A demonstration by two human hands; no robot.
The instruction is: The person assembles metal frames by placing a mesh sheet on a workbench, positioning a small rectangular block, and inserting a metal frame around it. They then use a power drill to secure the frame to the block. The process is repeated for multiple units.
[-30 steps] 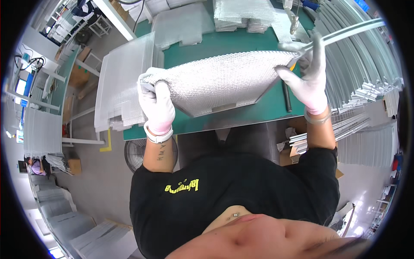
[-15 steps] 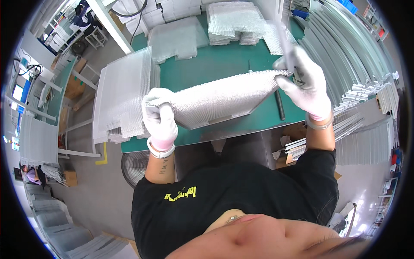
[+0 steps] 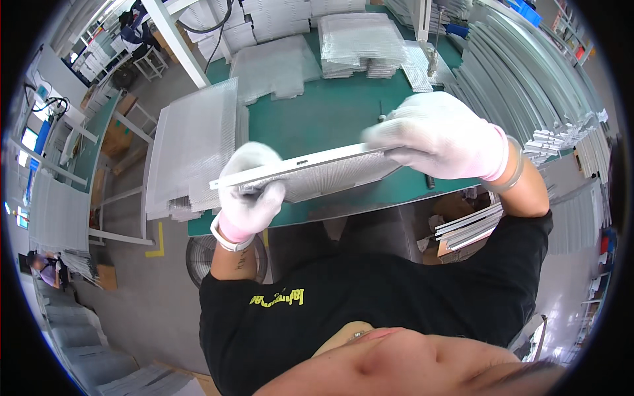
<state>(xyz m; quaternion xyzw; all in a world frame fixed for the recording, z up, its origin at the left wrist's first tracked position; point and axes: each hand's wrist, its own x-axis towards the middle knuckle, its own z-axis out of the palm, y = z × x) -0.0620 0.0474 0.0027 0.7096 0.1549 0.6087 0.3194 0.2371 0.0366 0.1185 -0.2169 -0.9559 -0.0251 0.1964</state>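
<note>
A silvery metal mesh panel (image 3: 337, 179) is tilted over the front of the green table, with a long white strip (image 3: 300, 163) lying along its top edge. At the left end my left hand (image 3: 251, 188), in a white glove, grips the strip and panel edge together, thumb on the near side. My right hand (image 3: 439, 135), also gloved and slightly blurred, is closed over the strip's right end. Its fingers hide that end and the panel corner beneath.
Stacked mesh sheets lie left (image 3: 195, 142), back left (image 3: 271, 66) and back right (image 3: 362, 43) on the green table (image 3: 310, 112). Long pale strips (image 3: 528, 92) are heaped at the right. A dark rod (image 3: 430, 181) lies near the front edge; a floor fan (image 3: 198, 257) stands below.
The white strip, formerly raised in my right hand, now lies along the panel's top edge. My right hand has turned over and come down onto it; my left thumb now presses the near side.
</note>
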